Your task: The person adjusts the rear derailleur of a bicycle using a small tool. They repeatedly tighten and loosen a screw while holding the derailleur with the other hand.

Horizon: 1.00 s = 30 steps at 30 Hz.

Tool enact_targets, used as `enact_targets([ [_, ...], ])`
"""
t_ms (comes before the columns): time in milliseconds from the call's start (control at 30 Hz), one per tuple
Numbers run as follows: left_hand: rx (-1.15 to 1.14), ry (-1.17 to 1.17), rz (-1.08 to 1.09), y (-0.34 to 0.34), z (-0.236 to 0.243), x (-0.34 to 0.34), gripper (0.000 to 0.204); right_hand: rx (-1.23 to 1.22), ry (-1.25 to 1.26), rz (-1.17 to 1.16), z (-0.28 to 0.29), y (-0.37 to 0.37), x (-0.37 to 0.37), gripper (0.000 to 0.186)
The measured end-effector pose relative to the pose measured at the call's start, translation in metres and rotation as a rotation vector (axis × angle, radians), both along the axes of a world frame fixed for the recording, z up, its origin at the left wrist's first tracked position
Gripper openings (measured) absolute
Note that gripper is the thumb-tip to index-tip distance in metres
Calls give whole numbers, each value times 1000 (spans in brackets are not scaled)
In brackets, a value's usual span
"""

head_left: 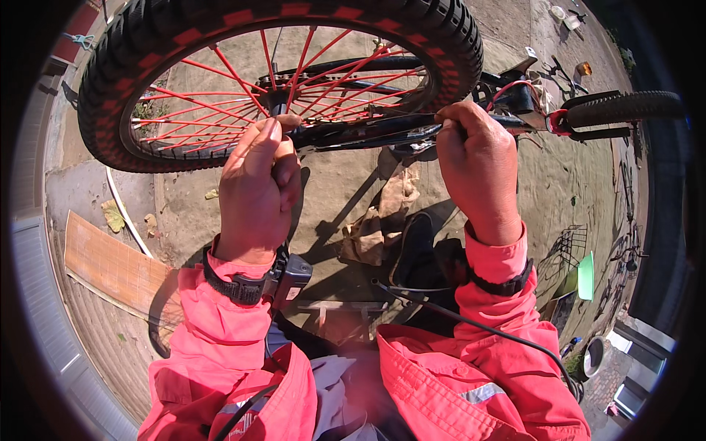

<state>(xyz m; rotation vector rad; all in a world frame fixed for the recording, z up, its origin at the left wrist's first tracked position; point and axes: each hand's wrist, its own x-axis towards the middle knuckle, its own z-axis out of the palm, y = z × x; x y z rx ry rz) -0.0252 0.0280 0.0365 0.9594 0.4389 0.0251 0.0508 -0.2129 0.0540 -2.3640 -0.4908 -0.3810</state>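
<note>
A bicycle wheel (92, 110) with a black knobby tyre and red spokes fills the upper left. Beside its hub, my left hand (254, 187) is closed, thumb and forefinger pinched together. The bicycle's black frame (353, 134) runs from there toward my right hand (478, 165), which is also closed, its fingertips at the frame tube. A thin line, perhaps a cable, seems to run along the frame between the hands. What either hand pinches is too small to tell. Behind the spokes lie the sprocket and chain (346, 77).
The bicycle's other wheel (625, 109) lies at the right. Crumpled brown paper or cloth (379, 220) is on the ground near my shoe (415, 250). An orange-brown board (110, 257) lies at left, a green dustpan-like piece (585, 276) at right. A black cable (478, 323) crosses my right sleeve.
</note>
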Motion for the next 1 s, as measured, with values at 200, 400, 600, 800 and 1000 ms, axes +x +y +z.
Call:
enact_targets([
  [200, 6, 7, -1, -1, 0, 1, 29, 13, 14, 4, -1, 2, 1, 8],
  [400, 38, 18, -2, -1, 1, 2, 30, 55, 70, -1, -4, 5, 4, 8],
  [600, 142, 64, 25, -7, 3, 5, 31, 82, 93, 23, -5, 3, 10, 9],
  [800, 271, 88, 25, -10, 6, 6, 30, 60, 129, 7, -10, 4, 13, 11],
  [1000, 248, 52, 75, -11, 0, 9, 27, 6, 130, 34, -14, 12, 12, 14],
])
